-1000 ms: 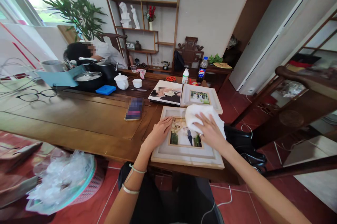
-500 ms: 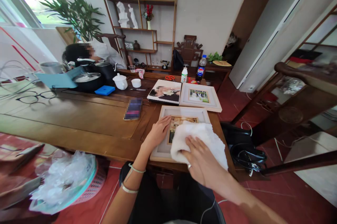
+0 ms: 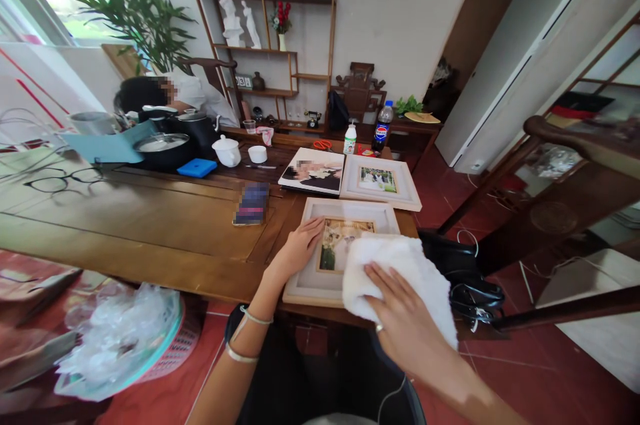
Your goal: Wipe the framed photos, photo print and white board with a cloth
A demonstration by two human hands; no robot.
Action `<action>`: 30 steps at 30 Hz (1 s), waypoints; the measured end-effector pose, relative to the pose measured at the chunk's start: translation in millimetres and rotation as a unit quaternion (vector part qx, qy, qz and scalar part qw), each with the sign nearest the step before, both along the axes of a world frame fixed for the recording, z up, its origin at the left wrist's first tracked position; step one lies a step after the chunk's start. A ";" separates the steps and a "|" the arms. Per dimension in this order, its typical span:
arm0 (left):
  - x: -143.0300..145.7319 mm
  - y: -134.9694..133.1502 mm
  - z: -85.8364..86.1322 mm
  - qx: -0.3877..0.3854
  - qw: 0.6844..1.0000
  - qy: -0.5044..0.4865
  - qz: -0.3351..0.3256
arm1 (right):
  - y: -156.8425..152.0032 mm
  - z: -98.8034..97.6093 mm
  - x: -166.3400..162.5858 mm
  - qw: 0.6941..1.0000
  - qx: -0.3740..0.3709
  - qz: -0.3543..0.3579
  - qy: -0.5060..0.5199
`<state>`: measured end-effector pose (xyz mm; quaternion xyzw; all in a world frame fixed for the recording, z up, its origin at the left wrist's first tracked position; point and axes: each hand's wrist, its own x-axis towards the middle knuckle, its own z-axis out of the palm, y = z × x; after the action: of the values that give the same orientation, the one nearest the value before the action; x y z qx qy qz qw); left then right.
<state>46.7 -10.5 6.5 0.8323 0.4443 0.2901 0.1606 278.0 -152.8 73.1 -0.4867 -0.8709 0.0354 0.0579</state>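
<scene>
A pale wooden picture frame (image 3: 311,293) with a small photo behind its front lies near the table's front edge. My left hand (image 3: 299,249) rests flat on the frame's left side, fingers stretched out. Over the right part of the frame, my right hand (image 3: 404,312) has hold of a thick white cloth (image 3: 427,272) and presses it down, its thumb tucked at the fold. The cloth hides the frame's lower right corner and hangs past the table edge. Behind are a second framed photo (image 3: 407,195) and a large photo panel (image 3: 295,178).
A phone (image 3: 251,204) lies left of the frame on the wooden table (image 3: 165,212). Farther back are a white lidded pot (image 3: 227,152), a blue box (image 3: 197,168), scissors (image 3: 323,144) and a cola bottle (image 3: 383,128). A person (image 3: 200,95) leans beyond the table. A bag-filled basket (image 3: 173,345) stands lower left.
My right hand and the cloth have slid to the right and slightly down, uncovering more of the small photo. My left hand stays on the frame.
</scene>
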 end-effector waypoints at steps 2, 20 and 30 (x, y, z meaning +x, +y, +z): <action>-0.1 -0.4 0.6 -0.004 1.000 -0.003 -0.001 | -3.8 -1.0 21.5 0.999 0.024 -0.024 -0.012; 1.8 0.1 2.4 0.016 1.000 -0.011 -0.004 | 15.6 -8.5 -67.3 0.997 -0.011 0.027 0.075; 0.6 0.7 -0.9 -0.003 1.000 -0.005 -0.003 | -2.9 -6.7 24.2 0.998 0.027 -0.042 0.029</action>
<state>47.3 -9.8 5.6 0.8316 0.4418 0.2926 0.1665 302.2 -155.8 66.4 -0.5195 -0.8485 0.0235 0.0978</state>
